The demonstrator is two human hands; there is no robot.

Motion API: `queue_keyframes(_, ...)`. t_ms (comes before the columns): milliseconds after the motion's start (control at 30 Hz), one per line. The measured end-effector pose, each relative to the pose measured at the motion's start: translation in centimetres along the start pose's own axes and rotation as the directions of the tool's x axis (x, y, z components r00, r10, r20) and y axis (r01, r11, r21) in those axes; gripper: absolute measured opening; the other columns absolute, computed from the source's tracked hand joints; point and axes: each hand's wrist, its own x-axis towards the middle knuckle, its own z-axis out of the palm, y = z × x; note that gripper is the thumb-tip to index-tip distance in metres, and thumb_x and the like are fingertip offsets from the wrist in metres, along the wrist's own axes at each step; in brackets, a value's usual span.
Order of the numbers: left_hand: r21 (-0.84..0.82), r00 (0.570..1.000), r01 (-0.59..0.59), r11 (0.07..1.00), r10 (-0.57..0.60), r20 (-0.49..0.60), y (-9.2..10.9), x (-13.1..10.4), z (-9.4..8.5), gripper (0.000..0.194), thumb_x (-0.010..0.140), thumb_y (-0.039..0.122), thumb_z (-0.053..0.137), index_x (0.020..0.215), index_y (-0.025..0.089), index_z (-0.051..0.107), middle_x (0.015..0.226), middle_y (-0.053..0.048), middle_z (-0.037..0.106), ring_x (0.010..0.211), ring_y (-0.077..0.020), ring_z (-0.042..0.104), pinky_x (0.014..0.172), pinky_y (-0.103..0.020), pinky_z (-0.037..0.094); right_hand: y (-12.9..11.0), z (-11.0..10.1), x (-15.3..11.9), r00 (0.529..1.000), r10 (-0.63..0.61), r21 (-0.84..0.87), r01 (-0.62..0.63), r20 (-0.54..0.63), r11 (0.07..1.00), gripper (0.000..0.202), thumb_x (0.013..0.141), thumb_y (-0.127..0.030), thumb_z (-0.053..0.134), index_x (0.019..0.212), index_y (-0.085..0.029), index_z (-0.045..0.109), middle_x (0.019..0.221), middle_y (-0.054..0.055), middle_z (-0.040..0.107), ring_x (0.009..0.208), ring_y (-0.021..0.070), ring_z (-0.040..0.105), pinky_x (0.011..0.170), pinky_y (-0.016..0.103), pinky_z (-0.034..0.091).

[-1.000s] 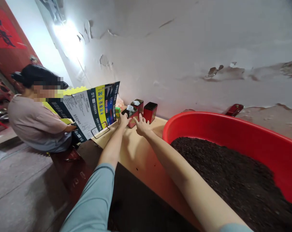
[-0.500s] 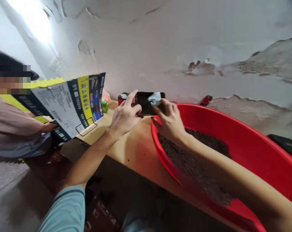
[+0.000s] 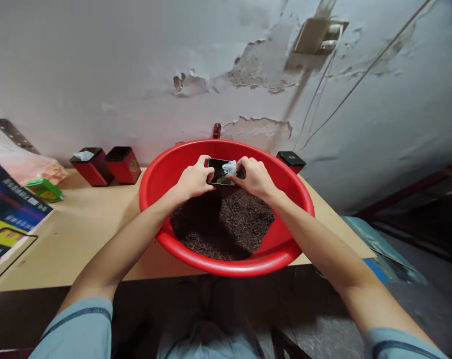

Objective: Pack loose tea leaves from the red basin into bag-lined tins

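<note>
A box-shaped tin (image 3: 217, 178) with a dark, rectangular top is held above a big red basin (image 3: 226, 268). My left hand (image 3: 195, 178) grips the tin's left end, thumb and fingers around it. Crumpled pale plastic bag (image 3: 229, 168) material sticks up at the tin's right part. My right hand (image 3: 256, 178) is closed at that end, thumb and fingertips pinching the plastic; whether it also bears on the tin is hard to tell. Below, dark dry shreds (image 3: 244, 219), like loose tea leaves, cover the basin's bottom.
Two red tins (image 3: 123, 165) with black tops stand left by the wall, one with plastic poking out. Near them lie a small green box (image 3: 45, 190) and a printed carton (image 3: 9, 209). Another dark-topped tin (image 3: 291, 160) stands behind the basin's right rim. The wooden table (image 3: 91, 239) ends at right.
My view has swung right, so the basin is now central and the other person is out of sight. The tin, still in both hands, has come from the basin's left edge to over it.
</note>
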Motion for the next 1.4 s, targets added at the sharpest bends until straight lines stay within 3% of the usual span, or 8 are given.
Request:
queue_keyframes(133, 0.053, 0.992, -0.074, 0.996, 0.068, 0.107, 0.3, 0.9, 2.5, 0.020, 0.081, 0.030, 0.085, 0.085, 0.019, 0.069, 0.160, -0.007, 0.047, 0.099, -0.0278, 0.076, 0.089, -0.046, 0.064, 1.3, 0.9, -0.5, 0.961, -0.130, -0.082, 0.155, 0.245, 0.985, 0.055, 0.094, -0.022, 0.067, 0.149, -0.022, 0.060, 0.121, 0.012, 0.073, 0.099, 0.0260, 0.070, 0.081, 0.033, 0.046)
queue_keyframes(367, -0.010, 0.980, -0.179, 0.984, 0.179, 0.080, -0.7, 0.4, 4.6, 0.061, 0.078, 0.028, 0.084, 0.132, 0.024, 0.057, 0.159, -0.013, 0.045, 0.126, -0.0351, 0.066, 0.090, -0.049, 0.065, -1.0, 1.8, -1.2, 0.935, -0.063, -0.189, 0.136, 0.350, 0.972, 0.036, 0.106, -0.023, 0.045, 0.124, -0.018, 0.075, 0.125, 0.015, 0.065, 0.076, 0.0209, 0.068, 0.062, 0.034, 0.037)
queue_keyframes(567, -0.160, 0.981, -0.191, 0.968, 0.190, -0.026, -3.7, 1.8, 6.0, 0.120, 0.062, 0.036, 0.091, 0.162, 0.018, 0.028, 0.154, -0.021, 0.044, 0.144, -0.0459, 0.047, 0.115, -0.066, 0.049, 1.9, 1.2, -1.2, 0.996, 0.003, 0.079, 0.004, -0.087, 0.997, 0.024, 0.095, -0.014, 0.052, 0.104, -0.017, 0.073, 0.110, 0.011, 0.064, 0.083, 0.0200, 0.063, 0.073, 0.034, 0.048)
queue_keyframes(733, -0.256, 0.990, -0.142, 0.956, 0.136, -0.042, -4.0, 2.4, 6.1, 0.120, 0.055, 0.033, 0.094, 0.157, 0.012, 0.036, 0.150, -0.022, 0.044, 0.139, -0.0425, 0.051, 0.122, -0.059, 0.044, 4.8, 0.3, -1.4, 0.889, 0.054, 0.264, 0.076, -0.454, 0.962, 0.008, 0.093, -0.021, 0.057, 0.092, -0.022, 0.064, 0.096, 0.007, 0.059, 0.086, 0.0212, 0.060, 0.080, 0.039, 0.053)
queue_keyframes(900, -0.321, 0.988, -0.151, 0.935, 0.134, -0.075, -3.6, 2.8, 5.8, 0.116, 0.053, 0.029, 0.094, 0.154, 0.011, 0.039, 0.145, -0.019, 0.048, 0.143, -0.0418, 0.046, 0.124, -0.059, 0.042, 5.8, -1.1, -1.3, 0.691, 0.149, 0.248, 0.046, -0.707, 0.968, 0.014, 0.100, -0.035, 0.054, 0.090, -0.025, 0.056, 0.095, 0.007, 0.055, 0.090, 0.0228, 0.061, 0.081, 0.042, 0.055)
queue_keyframes(1233, -0.346, 0.989, -0.132, 0.929, 0.145, 0.011, -4.5, 2.7, 4.7, 0.103, 0.052, 0.031, 0.091, 0.145, 0.014, 0.050, 0.140, -0.015, 0.047, 0.130, -0.0369, 0.057, 0.116, -0.054, 0.051, 6.6, -4.6, -0.3, 0.019, 0.245, 0.246, 0.052, -0.969, 0.968, 0.031, 0.109, -0.050, 0.039, 0.086, -0.030, 0.032, 0.086, 0.000, 0.039, 0.083, 0.0188, 0.057, 0.092, 0.047, 0.056)
queue_keyframes(1333, -0.320, 0.986, -0.140, 0.937, 0.162, 0.044, -4.8, 2.0, 3.6, 0.097, 0.053, 0.034, 0.091, 0.141, 0.016, 0.054, 0.137, -0.014, 0.047, 0.122, -0.0347, 0.060, 0.111, -0.053, 0.055, 7.5, -4.4, -0.2, 0.075, 0.213, 0.217, 0.045, -0.974, 0.975, 0.031, 0.109, -0.050, 0.040, 0.087, -0.029, 0.035, 0.087, 0.002, 0.041, 0.084, 0.0192, 0.056, 0.089, 0.045, 0.055)
queue_keyframes(1400, -0.305, 0.983, -0.135, 0.943, 0.167, 0.082, -4.9, 1.4, 2.7, 0.094, 0.055, 0.039, 0.091, 0.139, 0.017, 0.055, 0.135, -0.013, 0.048, 0.118, -0.0331, 0.062, 0.108, -0.051, 0.056, 8.1, -3.4, -0.2, 0.250, 0.252, 0.256, -0.018, -0.935, 0.967, 0.029, 0.107, -0.048, 0.045, 0.087, -0.027, 0.041, 0.090, 0.003, 0.046, 0.084, 0.0193, 0.057, 0.085, 0.044, 0.055)
